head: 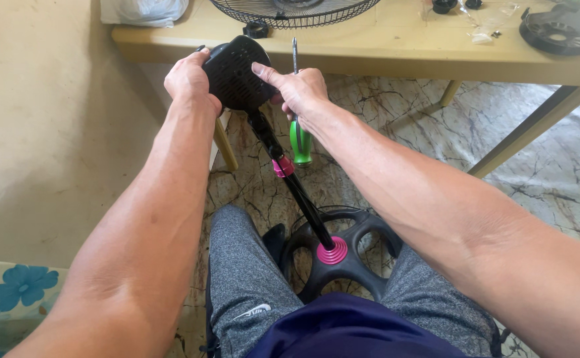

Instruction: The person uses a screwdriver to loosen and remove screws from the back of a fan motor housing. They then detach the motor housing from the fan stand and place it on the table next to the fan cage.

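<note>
Head view: you sit looking down past your grey-trousered knees at a stand fan held upright between your legs.
Left hand: your left hand point(189, 81) wraps the left side of the black motor housing point(237, 71), fingers curled round its edge and clamped on it.
Right hand: your right hand point(301, 93) presses its index finger flat across the back of the housing; the other fingers are closed round a screwdriver point(299, 126).
Screwdriver: green handle hangs below your right palm, the metal shaft sticks up above the knuckles, roughly upright; its tip is clear of the housing.
Housing: sits at the top of the pole, just under the table's front edge, back face toward you, small holes visible in it.
Pole: black pole point(290, 179) slants from the housing down to the base, with a pink collar point(282, 166) partway along.
Base: black round base point(349, 255) with cut-out openings rests on the marble-patterned floor between your knees; a pink cone point(332, 252) seats the pole in it.
Table: pale wooden table point(402, 50) runs across the top of the frame, just beyond your hands.
On table: black wire fan grille point(293, 12) at centre, a round black plastic part point(561, 30) at the right, a white bag point(144, 11) at the left.
</note>
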